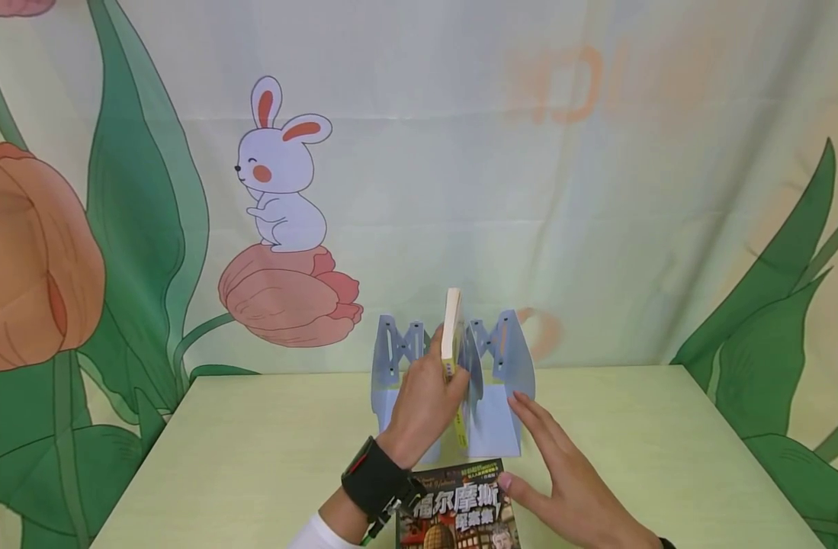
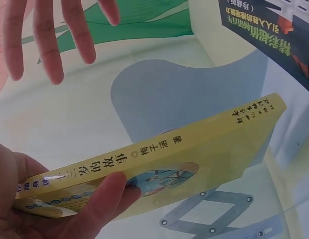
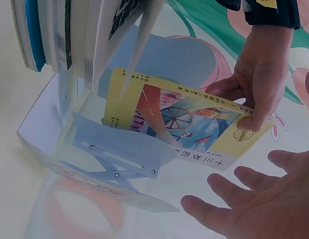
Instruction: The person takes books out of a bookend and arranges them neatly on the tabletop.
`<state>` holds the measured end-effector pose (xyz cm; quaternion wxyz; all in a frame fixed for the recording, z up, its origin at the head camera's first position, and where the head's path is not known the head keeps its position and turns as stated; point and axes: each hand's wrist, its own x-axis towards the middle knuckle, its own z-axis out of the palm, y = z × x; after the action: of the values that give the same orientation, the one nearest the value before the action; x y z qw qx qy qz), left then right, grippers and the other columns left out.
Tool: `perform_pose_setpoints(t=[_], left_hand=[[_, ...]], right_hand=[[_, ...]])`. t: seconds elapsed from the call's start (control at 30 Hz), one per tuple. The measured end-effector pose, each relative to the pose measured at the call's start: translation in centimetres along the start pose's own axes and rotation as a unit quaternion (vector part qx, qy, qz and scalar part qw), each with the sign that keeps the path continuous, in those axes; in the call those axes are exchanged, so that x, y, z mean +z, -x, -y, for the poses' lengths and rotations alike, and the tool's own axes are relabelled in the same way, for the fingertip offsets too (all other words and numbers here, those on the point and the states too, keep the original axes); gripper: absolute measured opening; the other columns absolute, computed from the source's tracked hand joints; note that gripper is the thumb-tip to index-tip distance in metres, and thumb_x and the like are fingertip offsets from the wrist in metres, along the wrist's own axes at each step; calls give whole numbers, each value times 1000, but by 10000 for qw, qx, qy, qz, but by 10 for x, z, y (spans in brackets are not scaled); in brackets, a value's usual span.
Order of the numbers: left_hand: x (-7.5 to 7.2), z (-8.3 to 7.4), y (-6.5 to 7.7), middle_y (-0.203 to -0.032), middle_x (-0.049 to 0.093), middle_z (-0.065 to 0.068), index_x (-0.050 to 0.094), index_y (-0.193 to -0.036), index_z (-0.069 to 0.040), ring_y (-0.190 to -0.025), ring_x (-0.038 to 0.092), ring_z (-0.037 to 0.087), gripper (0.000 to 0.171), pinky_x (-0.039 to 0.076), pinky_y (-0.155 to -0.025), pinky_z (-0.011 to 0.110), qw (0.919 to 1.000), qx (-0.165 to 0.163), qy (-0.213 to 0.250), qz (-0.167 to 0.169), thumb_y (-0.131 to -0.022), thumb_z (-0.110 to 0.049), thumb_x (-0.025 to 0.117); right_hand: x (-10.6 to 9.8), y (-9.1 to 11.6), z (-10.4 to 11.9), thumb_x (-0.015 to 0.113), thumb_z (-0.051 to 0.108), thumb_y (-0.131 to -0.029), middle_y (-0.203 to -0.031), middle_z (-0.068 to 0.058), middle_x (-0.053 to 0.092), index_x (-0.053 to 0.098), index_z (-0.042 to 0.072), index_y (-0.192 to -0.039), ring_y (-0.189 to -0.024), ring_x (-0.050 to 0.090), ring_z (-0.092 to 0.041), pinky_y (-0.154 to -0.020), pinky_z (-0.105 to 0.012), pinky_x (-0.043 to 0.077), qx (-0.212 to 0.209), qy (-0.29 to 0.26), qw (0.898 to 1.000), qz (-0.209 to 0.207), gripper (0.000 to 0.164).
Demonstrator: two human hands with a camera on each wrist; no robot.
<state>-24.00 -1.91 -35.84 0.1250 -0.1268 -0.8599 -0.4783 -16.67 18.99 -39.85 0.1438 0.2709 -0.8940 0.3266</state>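
Note:
A yellow paperback book (image 1: 451, 335) stands upright in a light-blue expandable book rack (image 1: 519, 358). My left hand (image 1: 422, 400) grips it by the spine end, the thumb on one cover, as the left wrist view shows with the book's yellow spine (image 2: 144, 152). The right wrist view shows the illustrated cover (image 3: 187, 119) between the rack's panels. To the right, my right hand (image 1: 573, 473) has its fingers spread and holds nothing. Its fingertips are by the rack's right panel. Its thumb is at the edge of a dark-covered book (image 1: 460, 499); whether they touch I cannot tell.
Below the dark book, several stacked books (image 3: 60, 35) show edge-on in the right wrist view. The pale green table (image 1: 254, 450) runs back to a curtain (image 1: 419, 168) printed with flowers and a rabbit. A black band (image 1: 377, 479) circles the left wrist.

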Motion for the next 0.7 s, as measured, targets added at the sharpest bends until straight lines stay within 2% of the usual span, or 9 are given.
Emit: perform_pose_setpoints(t=[0.2, 0.57, 0.7], left_hand=[[-4, -5, 1, -59, 50, 2, 20, -157, -11, -38, 41, 10, 72, 35, -36, 22, 9999, 63, -54, -144, -93, -17, 53], [-11, -16, 2, -61, 53, 4, 22, -157, -12, -39, 46, 11, 70, 36, -36, 21, 9994, 218, -20, -250, -94, -17, 52], [-14, -18, 2, -73, 62, 9, 24, -156, -15, -45, 53, 9, 69, 40, -39, 22, 9991, 252, -59, -348, -93, -16, 52]], right_hand=[[-3, -3, 1, 69, 37, -89, -162, 5, 26, 20, 35, -157, -140, 40, -36, -95, -64, 45, 5, 19, 9999, -113, 84], [-10, -8, 5, 69, 36, -89, -162, 0, 27, 19, 35, -157, -141, 39, -36, -95, -66, 44, 1, 49, 9999, -132, 83], [-13, -10, 6, 69, 35, -89, -162, 2, 27, 20, 34, -157, -141, 39, -35, -95, -64, 45, -93, 117, 9997, -190, 83]])
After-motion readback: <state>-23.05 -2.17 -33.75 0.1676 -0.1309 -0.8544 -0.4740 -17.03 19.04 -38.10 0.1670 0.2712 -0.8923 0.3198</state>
